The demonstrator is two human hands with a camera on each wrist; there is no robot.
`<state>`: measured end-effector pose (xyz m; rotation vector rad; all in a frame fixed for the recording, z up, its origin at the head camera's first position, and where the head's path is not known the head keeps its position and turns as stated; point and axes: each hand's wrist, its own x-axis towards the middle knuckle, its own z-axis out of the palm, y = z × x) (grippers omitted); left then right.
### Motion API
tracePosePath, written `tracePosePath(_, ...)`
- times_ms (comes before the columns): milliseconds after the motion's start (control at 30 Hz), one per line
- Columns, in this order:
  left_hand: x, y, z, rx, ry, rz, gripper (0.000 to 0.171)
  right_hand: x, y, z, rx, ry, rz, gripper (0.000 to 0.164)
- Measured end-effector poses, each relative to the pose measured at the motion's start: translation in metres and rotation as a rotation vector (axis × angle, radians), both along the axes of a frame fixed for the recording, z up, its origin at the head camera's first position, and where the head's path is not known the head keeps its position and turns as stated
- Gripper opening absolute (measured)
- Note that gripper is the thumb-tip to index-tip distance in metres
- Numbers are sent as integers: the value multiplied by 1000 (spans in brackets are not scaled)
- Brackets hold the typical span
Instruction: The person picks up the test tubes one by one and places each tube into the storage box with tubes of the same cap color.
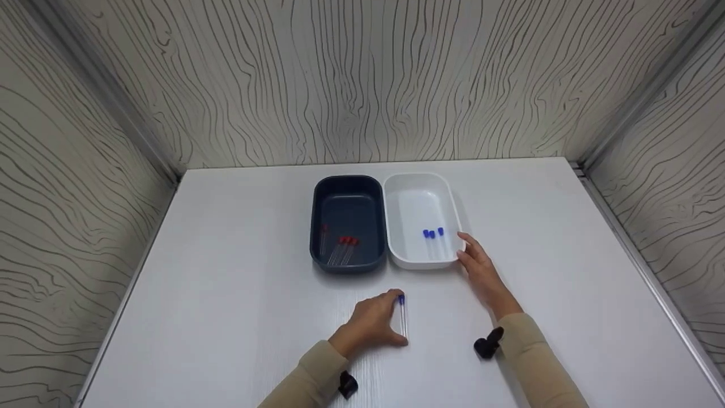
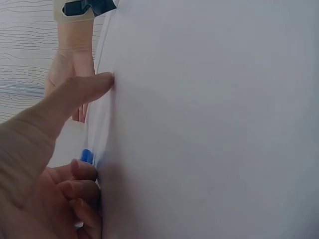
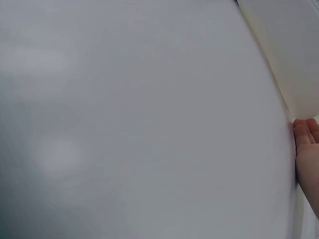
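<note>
My left hand [image 1: 371, 320] spans a clear tube with a blue cap [image 1: 403, 317] in front of the two trays. Its thumb meets the tube's lower end, and the forefinger is at the cap. The left wrist view shows the blue cap [image 2: 86, 156] beside the curled fingers, with the thumb stretched apart from them. My right hand [image 1: 484, 272] touches the near right corner of the white tray [image 1: 416, 198], fingers mostly straight at the rim. In that tray lie three blue-capped tubes [image 1: 433, 234].
A dark blue tray [image 1: 348, 209] stands left of the white one, side by side with it. Several red-capped tubes [image 1: 348, 241] lie inside. Both trays rest on a white table [image 1: 226, 272], enclosed by wood-grain panels [image 1: 362, 85] at the back and sides.
</note>
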<state>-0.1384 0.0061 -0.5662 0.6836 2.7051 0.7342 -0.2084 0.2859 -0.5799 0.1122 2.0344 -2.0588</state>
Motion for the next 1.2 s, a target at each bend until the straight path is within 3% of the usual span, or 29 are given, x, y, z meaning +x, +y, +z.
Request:
tracePosePath(733, -6, -5, 6, 33, 7, -29, 93, 1, 0, 1, -42, -3, -6, 58)
tracePosePath(1200, -11, -4, 15, 44, 72, -58, 92, 0, 0, 2, 35, -23, -29, 54)
